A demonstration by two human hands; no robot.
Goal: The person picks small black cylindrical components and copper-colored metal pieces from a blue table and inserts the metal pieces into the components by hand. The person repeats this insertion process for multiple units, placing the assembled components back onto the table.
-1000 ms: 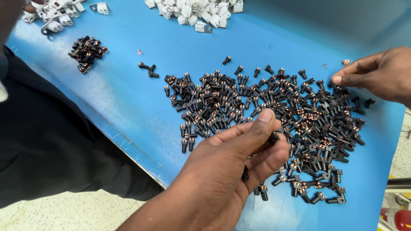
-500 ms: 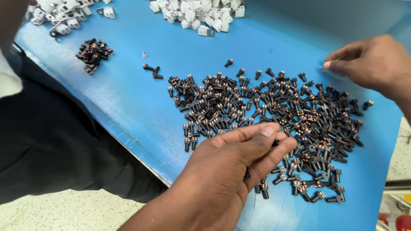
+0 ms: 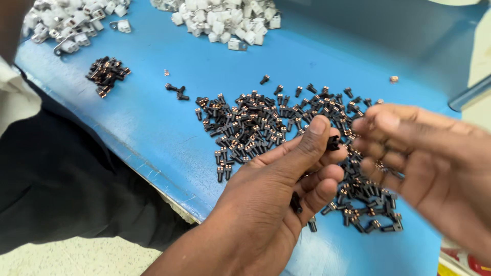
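Head view: left hand point(image 3: 271, 204) pinches a small black part point(image 3: 333, 142) in its grip, over the big pile of black parts point(image 3: 266, 128) on the blue counter point(image 3: 153, 128). Right hand point(image 3: 429, 158) blurred, fingers spread, just beside that part; white parts point(image 3: 225, 20) lie beyond the pile.

Even, bright overhead light is falling on the blue table point(image 3: 153, 122), giving only faint, soft shadows and no strong glare. The pile of black parts point(image 3: 266, 128) at its centre is staying sharp. The right hand point(image 3: 434, 163), right of the pile, is smearing with motion blur; the left hand point(image 3: 276, 204) is showing crisply.
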